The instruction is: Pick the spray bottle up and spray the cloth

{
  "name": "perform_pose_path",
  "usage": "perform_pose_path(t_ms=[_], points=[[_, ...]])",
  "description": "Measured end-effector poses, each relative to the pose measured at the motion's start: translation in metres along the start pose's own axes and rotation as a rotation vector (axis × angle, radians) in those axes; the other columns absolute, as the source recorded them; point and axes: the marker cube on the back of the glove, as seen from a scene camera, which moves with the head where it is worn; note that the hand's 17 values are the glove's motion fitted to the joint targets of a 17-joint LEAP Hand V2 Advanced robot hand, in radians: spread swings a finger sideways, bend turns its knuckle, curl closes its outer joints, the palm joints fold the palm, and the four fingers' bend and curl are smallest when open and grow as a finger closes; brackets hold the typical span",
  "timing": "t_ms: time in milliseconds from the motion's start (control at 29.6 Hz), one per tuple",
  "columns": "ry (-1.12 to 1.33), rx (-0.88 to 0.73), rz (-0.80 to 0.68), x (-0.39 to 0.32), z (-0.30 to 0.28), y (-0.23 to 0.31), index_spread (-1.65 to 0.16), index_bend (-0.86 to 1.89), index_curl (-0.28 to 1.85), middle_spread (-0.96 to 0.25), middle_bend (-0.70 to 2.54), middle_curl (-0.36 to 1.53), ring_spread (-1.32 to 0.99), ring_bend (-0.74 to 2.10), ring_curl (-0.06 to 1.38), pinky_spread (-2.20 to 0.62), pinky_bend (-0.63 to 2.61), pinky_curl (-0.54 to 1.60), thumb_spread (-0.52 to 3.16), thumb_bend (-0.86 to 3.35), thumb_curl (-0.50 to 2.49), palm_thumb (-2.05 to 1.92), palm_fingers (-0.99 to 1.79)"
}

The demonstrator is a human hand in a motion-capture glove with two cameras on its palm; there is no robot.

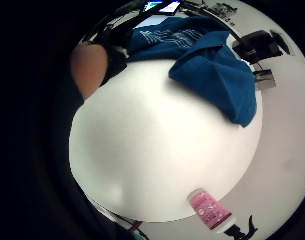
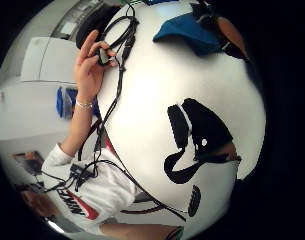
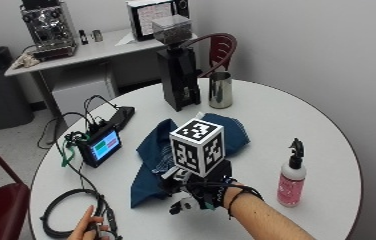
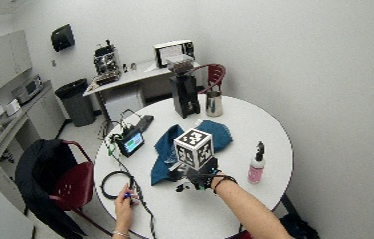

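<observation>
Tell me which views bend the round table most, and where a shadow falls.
Both palm views bulge the table into a dome; the outside views keep its rim a smooth curve. In the thumb side view, the hand casts dark shadow patches on the tabletop.

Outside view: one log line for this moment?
gloved right hand: over table, empty | pink spray bottle: upright, untouched | crumpled blue cloth: beside hand | phase: pre-grasp

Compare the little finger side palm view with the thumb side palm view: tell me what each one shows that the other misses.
Only the little finger side palm view shows the spray bottle, pink, with a black sprayer, near the table's edge. Only the thumb side palm view shows the person's bare hand holding a small black thing among black cables, and the person's white sleeve. Both show the blue cloth crumpled on the round white table.
</observation>
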Motion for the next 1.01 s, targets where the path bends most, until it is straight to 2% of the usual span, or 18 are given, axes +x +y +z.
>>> perform_pose_path(t_ms=[237, 507, 777, 1014], points=[[0.001, -0.013, 0.01, -0.001, 0.003, -0.001, -0.28, 0.13, 0.14, -0.06, 0.41, 0.19, -0.03, 0.41, 0.21, 0.15, 0.33, 0.17, 0.76, 0.36, 0.14, 0.56, 0.73], [0.002, -0.019, 0.046, -0.002, 0.0, 0.006, -0.34, 0.09, 0.17, -0.07, 0.38, 0.24, -0.03, 0.39, 0.25, 0.18, 0.36, 0.23, 1.01, 0.31, 0.18, 0.56, 0.63], [-0.003, 0.088, 0.048, -0.014, -0.015, 0.038, -0.36, 0.09, 0.16, -0.07, 0.37, 0.28, -0.02, 0.39, 0.27, 0.2, 0.4, 0.27, 1.11, 0.26, 0.21, 0.57, 0.56], [-0.095, 0.259, 0.018, -0.041, -0.027, 0.072, -0.37, 0.11, 0.17, -0.06, 0.35, 0.3, 0.0, 0.36, 0.28, 0.21, 0.43, 0.3, 1.14, 0.2, 0.23, 0.57, 0.52]])
